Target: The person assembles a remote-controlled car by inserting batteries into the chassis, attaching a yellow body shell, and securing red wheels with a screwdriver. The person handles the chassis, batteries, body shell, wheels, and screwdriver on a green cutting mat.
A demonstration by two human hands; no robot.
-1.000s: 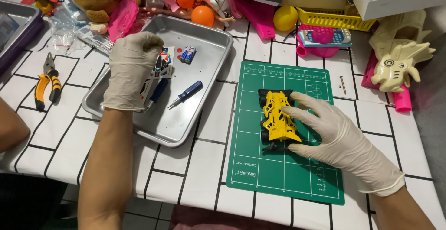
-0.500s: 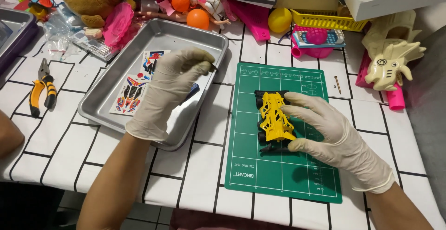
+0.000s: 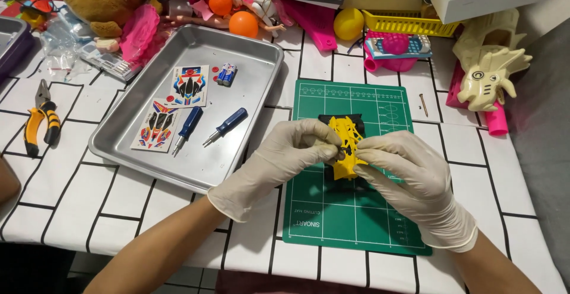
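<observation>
Both gloved hands — left hand, right hand — pinch the yellow toy car over the green mat; sticker sheets and screwdrivers lie unused, left of the grip.

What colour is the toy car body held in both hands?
Yellow: the toy car body, seen in the head view.

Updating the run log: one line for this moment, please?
left hand: grips yellow toy car | right hand: grips it too | car above green cutting mat
</observation>
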